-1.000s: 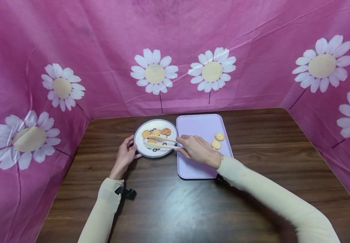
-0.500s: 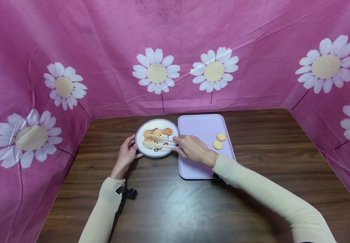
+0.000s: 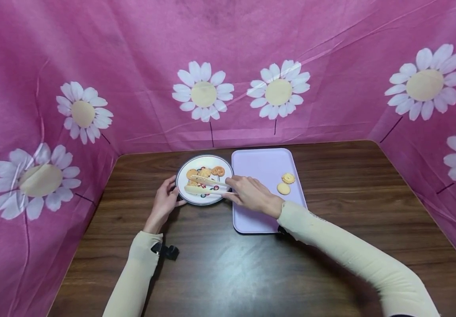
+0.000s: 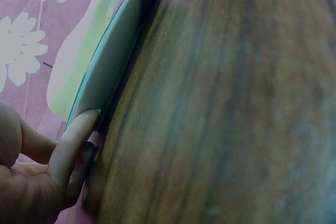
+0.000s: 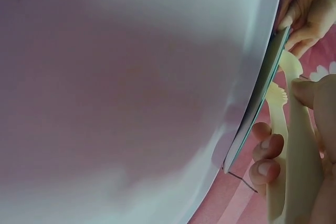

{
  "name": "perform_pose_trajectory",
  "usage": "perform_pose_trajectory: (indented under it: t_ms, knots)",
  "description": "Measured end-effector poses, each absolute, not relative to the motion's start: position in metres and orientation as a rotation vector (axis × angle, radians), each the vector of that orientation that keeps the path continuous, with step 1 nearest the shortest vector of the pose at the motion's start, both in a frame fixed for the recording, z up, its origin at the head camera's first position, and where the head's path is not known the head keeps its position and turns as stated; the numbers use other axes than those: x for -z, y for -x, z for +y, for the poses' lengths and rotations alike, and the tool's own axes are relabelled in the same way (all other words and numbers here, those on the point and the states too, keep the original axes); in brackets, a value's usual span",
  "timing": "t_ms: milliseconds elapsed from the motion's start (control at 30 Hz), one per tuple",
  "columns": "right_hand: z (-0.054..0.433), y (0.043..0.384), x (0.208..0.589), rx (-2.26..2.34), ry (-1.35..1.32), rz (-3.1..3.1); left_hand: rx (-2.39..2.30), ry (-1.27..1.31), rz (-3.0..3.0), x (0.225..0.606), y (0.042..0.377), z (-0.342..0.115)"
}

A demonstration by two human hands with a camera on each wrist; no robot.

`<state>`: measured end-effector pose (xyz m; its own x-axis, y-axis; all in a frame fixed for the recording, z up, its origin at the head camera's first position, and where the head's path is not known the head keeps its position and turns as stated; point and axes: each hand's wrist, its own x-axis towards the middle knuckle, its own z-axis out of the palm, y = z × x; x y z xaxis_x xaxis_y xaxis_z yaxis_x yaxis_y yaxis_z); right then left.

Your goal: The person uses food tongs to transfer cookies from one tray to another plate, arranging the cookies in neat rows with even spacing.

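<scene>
My left hand [image 3: 163, 202] holds the left rim of a round white plate [image 3: 212, 160] with a dark edge line, fingertips right at its edge in the left wrist view. On the plate lie several cookies, among them a pretzel-shaped one [image 3: 218, 171] and a round one [image 3: 192, 174]. My right hand [image 3: 253, 193] grips cream-coloured tongs [image 3: 202, 190] over the plate. Their two arms are spread apart around the lower-left cookies, partly hiding them. In the right wrist view, fingers and thumb curl round the tongs [image 5: 302, 145], one tip of which is toothed.
A lilac tray [image 3: 251, 160] lies right of the plate, under my right hand. Two cookies sit near its right side, a ruffled one [image 3: 288, 178] and a smooth round one [image 3: 283, 189]. Pink flowered cloth [image 3: 133, 66] surrounds the wooden table [image 3: 212, 273].
The tongs have shifted slightly left over the plate, and their arms have spread a little wider. The left hand stays at the rim; the cookies look unmoved.
</scene>
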<state>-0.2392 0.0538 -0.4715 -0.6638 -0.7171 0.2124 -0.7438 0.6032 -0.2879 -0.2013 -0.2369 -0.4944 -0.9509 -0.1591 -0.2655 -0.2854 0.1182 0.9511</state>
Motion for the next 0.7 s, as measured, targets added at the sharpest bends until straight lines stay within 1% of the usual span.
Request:
perform_pose_trajectory:
  t_ms: [367,700]
  knots:
    - [0.064,0.232,0.469,-0.569,-1.183,-2.743,-2.004,0.439,2.280,0.494,0.199,-0.236]
    - [0.101,0.230,0.445,-0.633,-1.075,-2.692,-1.969,0.456,2.275,0.493,0.201,-0.239]
